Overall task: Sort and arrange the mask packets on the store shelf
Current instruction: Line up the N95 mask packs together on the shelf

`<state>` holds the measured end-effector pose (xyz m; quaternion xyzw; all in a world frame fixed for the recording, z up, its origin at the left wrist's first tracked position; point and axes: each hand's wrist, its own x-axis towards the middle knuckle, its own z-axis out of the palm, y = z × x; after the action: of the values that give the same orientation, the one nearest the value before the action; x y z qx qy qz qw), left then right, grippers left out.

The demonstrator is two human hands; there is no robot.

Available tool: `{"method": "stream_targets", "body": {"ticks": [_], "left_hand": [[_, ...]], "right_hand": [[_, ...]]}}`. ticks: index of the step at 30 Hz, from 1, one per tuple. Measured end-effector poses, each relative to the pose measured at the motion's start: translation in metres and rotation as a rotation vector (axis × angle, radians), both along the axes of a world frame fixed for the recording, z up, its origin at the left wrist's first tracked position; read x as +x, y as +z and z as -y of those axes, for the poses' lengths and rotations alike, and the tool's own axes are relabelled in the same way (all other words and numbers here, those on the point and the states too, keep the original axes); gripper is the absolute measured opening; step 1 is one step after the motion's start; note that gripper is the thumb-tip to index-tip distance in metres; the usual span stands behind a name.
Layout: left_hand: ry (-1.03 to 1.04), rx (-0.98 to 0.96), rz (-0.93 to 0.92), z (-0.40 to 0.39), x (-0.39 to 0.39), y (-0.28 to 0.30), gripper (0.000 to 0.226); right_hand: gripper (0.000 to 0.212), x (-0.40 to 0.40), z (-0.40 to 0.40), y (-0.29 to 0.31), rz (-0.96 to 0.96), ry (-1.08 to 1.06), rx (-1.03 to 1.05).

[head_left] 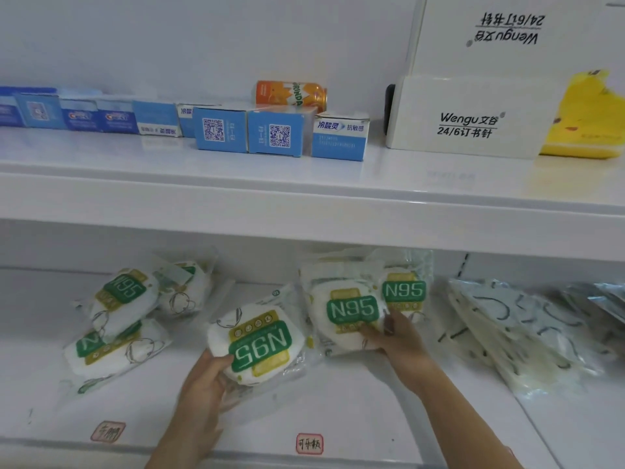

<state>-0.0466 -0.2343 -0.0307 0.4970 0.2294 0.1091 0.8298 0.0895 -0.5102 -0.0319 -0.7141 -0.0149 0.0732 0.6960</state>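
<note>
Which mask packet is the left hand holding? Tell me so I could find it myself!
Look at the lower shelf, under the one with the blue boxes. Near the middle of its front, the left hand grips a white mask packet by its lower left edge. Its green N95 label reads upside down, while the two packets by the right hand read the right way up.

upper shelf: glossy white, thick front lip | lower shelf: white, two red-framed labels at front edge | back wall: plain white panel | light: even, soft, faint reflections on upper shelf
</note>
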Motion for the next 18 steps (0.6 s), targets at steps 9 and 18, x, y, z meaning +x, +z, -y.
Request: {"method": "stream_targets", "body": {"ticks": [9,18], "left_hand": [[-0.046,-0.212,0.101,-0.004,0.003,-0.003,0.059],[-0.254,-0.223,0.191,0.037,0.003,0.009,0.052]], "right_hand": [[0.065,0.013,-0.040,-0.001,0.206,-0.319,-0.535],[0.029,-0.113,-0.083,0.004,0.152,-0.098,0.187]]}}
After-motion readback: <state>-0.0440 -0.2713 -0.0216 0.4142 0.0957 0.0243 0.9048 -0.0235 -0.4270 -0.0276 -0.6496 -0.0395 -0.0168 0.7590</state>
